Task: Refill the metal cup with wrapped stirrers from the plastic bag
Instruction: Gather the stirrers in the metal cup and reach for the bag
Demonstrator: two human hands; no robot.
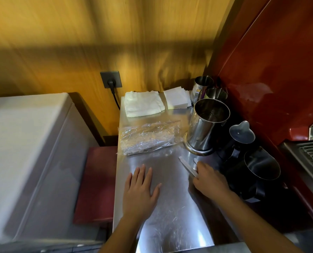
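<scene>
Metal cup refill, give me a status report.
Left hand flat on counter, empty. Right hand on wrapped stirrers. Metal cup looks empty. Plastic bag untouched; path clear.

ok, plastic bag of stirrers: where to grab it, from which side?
Grip the plastic bag at its right end, nearest the metal cup. It lies flat, long axis left-right, so come from above and pinch the loose film there. The left hand is free and nearest.

Two bare forearms come up from the bottom edge, no sleeve showing on either (nor watch, ring or glove). The left hand (140, 192) shows short nails; the right hand (209, 179) shows only its back.
</scene>
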